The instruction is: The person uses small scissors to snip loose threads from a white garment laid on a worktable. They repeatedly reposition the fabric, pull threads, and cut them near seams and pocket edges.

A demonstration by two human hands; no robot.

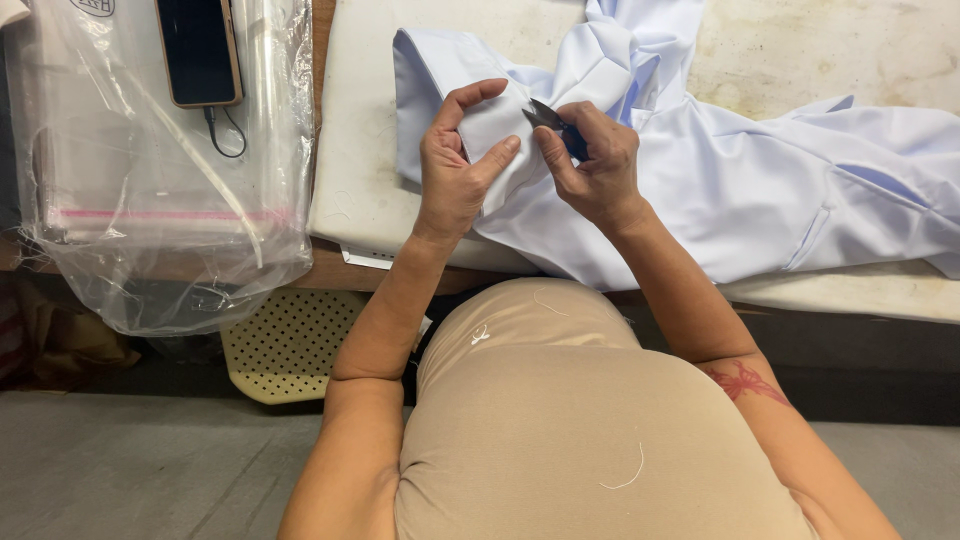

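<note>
A pale blue shirt (740,180) lies spread over a stained white worktop (360,190), its body trailing off to the right and one folded part, a cuff or collar band, lifted toward the person. The left hand (455,165) pinches that folded part between thumb and curled forefinger, holding the cloth up off the worktop with the remaining fingers tucked behind it. The right hand (590,160) is closed around a small pair of thread snips (548,117), dark in the handle with a short metal blade; the tip of the blade meets the edge of the cloth just beside the left thumb. The two hands sit close together, almost touching, above the near edge of the worktop. To the left, well apart from the shirt, a heap of clear plastic bags (150,220) covers a flat stack with a pink strip along it, and a phone (198,50) with a dark screen rests on top, a black cable (225,130) running from its lower end. Below the worktop's edge a cream perforated panel (290,345) shows beside the person's tan top, above a grey floor (120,470). Loose white threads cling to the tan top.
</note>
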